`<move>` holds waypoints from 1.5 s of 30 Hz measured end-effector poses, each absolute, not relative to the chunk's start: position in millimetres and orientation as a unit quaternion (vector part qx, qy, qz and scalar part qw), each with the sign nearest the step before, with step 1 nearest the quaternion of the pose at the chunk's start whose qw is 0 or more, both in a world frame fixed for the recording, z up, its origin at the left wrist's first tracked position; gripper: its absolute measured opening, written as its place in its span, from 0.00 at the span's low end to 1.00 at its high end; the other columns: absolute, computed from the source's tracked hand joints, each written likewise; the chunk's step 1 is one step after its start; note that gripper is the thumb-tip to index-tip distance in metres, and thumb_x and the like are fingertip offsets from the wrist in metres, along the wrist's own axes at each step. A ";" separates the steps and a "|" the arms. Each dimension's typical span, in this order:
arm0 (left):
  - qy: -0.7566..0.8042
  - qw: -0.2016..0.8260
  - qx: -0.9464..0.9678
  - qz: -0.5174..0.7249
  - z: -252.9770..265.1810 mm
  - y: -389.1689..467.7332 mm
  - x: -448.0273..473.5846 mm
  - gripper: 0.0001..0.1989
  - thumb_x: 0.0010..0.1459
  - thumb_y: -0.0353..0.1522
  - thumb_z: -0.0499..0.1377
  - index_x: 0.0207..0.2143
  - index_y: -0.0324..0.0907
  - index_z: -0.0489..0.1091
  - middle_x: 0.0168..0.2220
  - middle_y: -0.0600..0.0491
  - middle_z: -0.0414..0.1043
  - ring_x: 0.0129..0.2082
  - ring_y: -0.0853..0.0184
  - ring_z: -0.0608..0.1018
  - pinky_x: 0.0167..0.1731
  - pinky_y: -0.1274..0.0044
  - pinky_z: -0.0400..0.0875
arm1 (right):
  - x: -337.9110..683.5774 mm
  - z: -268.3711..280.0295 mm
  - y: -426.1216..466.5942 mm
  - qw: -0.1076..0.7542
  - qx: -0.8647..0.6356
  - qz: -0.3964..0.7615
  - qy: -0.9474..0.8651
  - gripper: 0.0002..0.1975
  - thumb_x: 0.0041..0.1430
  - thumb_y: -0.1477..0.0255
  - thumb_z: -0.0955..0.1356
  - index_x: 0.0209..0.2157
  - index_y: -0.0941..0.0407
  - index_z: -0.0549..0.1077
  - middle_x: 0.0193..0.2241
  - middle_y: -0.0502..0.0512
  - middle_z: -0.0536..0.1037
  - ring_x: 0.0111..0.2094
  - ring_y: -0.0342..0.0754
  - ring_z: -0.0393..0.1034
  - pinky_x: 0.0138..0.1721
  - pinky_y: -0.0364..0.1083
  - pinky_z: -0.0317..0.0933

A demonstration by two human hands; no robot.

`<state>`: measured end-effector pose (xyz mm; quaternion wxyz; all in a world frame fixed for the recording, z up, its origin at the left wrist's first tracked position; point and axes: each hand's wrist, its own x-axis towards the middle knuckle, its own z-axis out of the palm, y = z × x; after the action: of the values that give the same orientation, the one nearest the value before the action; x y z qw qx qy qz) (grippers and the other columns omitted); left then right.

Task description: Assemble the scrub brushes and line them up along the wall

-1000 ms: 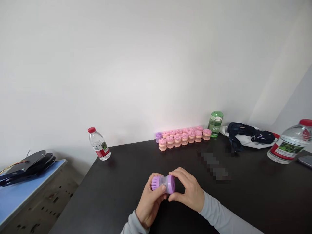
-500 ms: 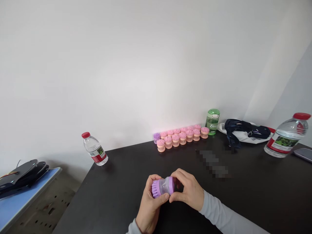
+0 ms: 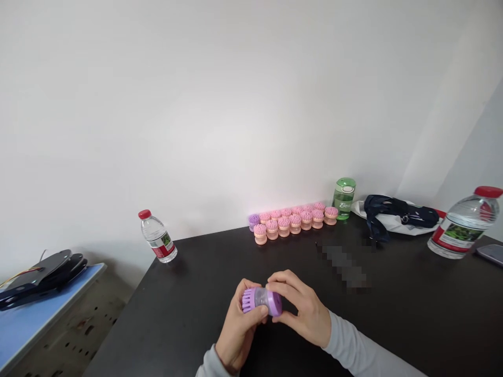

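A purple silicone brush [image 3: 262,300] with stubby bristles at one end and a clear middle lies sideways between my hands, above the black table [image 3: 188,293]. My left hand [image 3: 240,324] is wrapped round its bristle end and middle, the thumb pressed on the clear part. On the purple base at the other end, my right hand [image 3: 304,309] rests its fingers over the top and its thumb below. Farther back, pink brushes [image 3: 283,227] stand bristles up in two rows against the wall, with one purple brush [image 3: 254,222] at the left end of the back row.
A small water bottle [image 3: 159,238] stands at the table's left edge, a larger bottle [image 3: 463,225] at the right beside a phone [image 3: 491,253]. A green bottle [image 3: 344,199] and a dark strap on a white bag [image 3: 401,214] lie along the wall. A blue-topped surface [image 3: 51,303] holds black equipment.
The brush has turned so that its base faces more toward me. My right hand has shifted its fingers farther over the base. The view has tilted slightly.
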<state>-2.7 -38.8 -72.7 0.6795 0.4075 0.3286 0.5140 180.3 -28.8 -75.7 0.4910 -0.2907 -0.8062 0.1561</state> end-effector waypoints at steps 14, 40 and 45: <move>0.333 0.653 0.394 0.554 -82.8 -36.0 -0.5 0.24 0.39 0.35 0.77 0.38 0.44 0.71 0.30 0.56 0.74 0.28 0.70 0.73 0.31 0.78 0.65 | 172.4 -100.3 -15.9 0.458 -0.385 0.136 -0.790 0.40 0.47 0.33 0.63 0.40 0.56 0.72 0.28 0.56 0.78 0.27 0.53 0.74 0.28 0.51 0.70; 0.364 0.625 0.454 0.520 -80.1 -36.5 -3.4 0.23 0.45 0.33 0.74 0.41 0.45 0.69 0.32 0.57 0.72 0.30 0.70 0.71 0.31 0.78 0.67 | 180.1 -89.9 -22.0 0.459 -0.369 0.228 -0.775 0.32 0.59 0.42 0.64 0.46 0.56 0.72 0.33 0.56 0.78 0.31 0.51 0.74 0.33 0.49 0.70; 0.377 0.579 0.487 0.534 -82.3 -38.0 -1.3 0.23 0.44 0.31 0.74 0.41 0.47 0.69 0.41 0.56 0.72 0.37 0.66 0.73 0.37 0.76 0.70 | 178.3 -97.8 -17.3 0.467 -0.383 0.247 -0.758 0.40 0.54 0.34 0.58 0.43 0.57 0.71 0.29 0.54 0.76 0.25 0.48 0.72 0.25 0.45 0.68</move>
<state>-1.3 -38.0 -82.3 0.5788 0.4869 0.3771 0.5345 178.3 -17.3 -97.8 0.4670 -0.3834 -0.7577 0.2468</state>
